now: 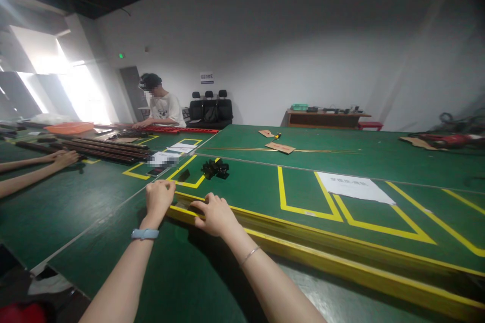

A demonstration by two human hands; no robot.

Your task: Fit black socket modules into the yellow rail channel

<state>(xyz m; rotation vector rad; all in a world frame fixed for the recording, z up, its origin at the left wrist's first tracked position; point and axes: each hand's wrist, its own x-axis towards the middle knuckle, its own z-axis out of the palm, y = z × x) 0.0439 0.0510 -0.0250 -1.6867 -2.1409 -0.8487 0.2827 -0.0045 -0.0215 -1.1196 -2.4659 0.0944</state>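
Note:
A long yellow metal channel runs along the table from the middle to the lower right, its open side up. At its left end is my left hand, with a blue wristband below it. The fingers there are curled together, and what they hold is hidden. My right hand is bent over the channel a little further along. Its thumb presses the near wall while the other fingers reach into the groove. Beyond the hands lie a cluster of black parts and a single small dark piece.
Yellow tape outlines and a paper sheet mark the green table. Thin brass rods and cardboard pieces lie further back. Dark bars are at left, near another person's hands. A co-worker stands behind.

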